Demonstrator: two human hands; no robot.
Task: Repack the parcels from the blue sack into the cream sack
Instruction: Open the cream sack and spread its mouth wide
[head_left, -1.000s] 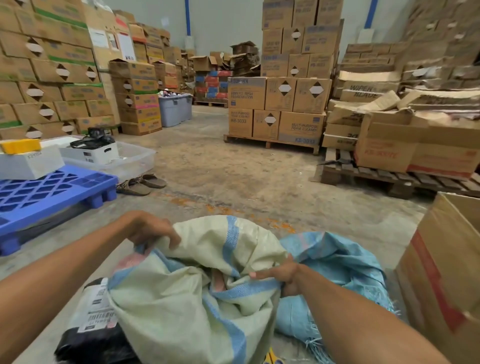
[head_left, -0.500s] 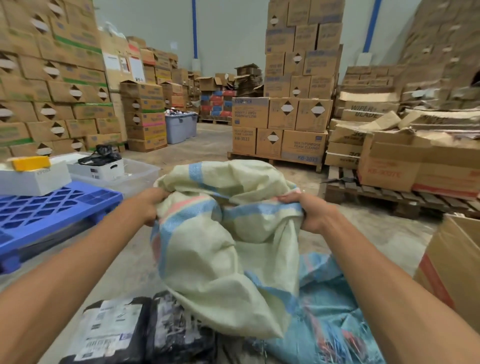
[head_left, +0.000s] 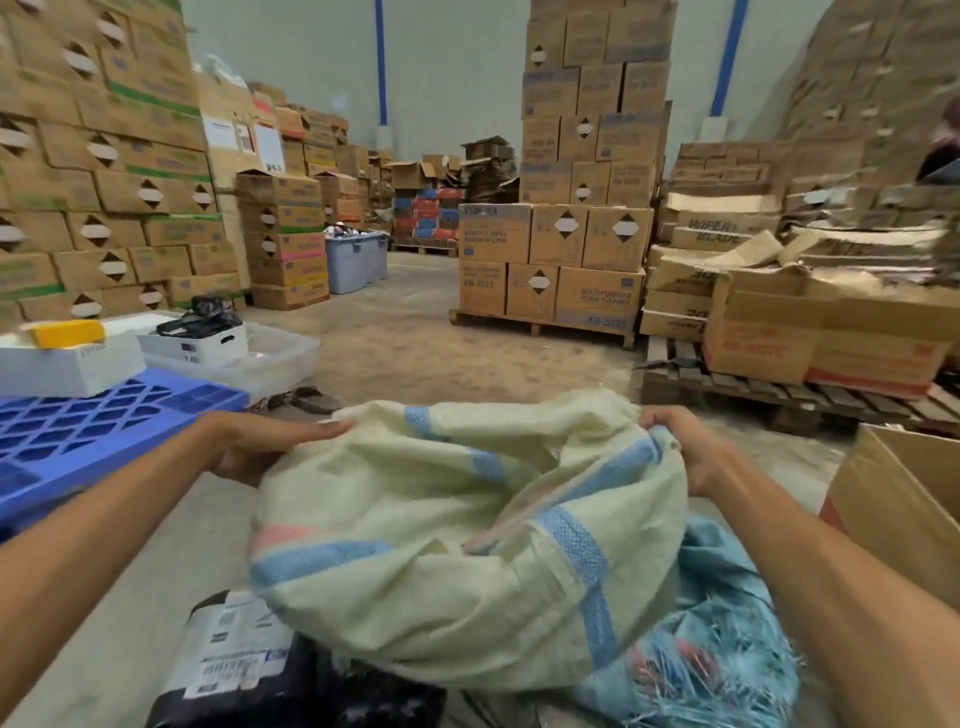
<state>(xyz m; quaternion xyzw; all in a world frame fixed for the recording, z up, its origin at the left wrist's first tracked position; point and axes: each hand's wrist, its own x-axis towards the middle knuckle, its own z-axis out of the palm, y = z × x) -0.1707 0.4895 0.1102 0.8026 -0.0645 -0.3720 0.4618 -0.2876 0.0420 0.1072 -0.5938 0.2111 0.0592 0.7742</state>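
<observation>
The cream sack (head_left: 441, 545), woven with blue and pink stripes, hangs crumpled in front of me, held up off the floor by both hands. My left hand (head_left: 260, 449) grips its left rim. My right hand (head_left: 680, 441) grips the bunched right rim. Under and behind it on the right lies the blue sack (head_left: 717, 639) with a frayed edge. A black plastic parcel (head_left: 234, 670) with a white shipping label lies on the floor at the lower left, partly under the cream sack.
A blue plastic pallet (head_left: 104, 431) with white boxes stands at the left. An open cardboard box (head_left: 904, 499) is at the right. Wooden pallets (head_left: 779, 384) loaded with cartons stand ahead, and carton stacks line both sides. Sandals (head_left: 301, 400) lie on the concrete floor.
Both hands first lifted the cream sack up off the parcels, then lowered it a little and spread wider apart. The black parcel at the lower left came into view.
</observation>
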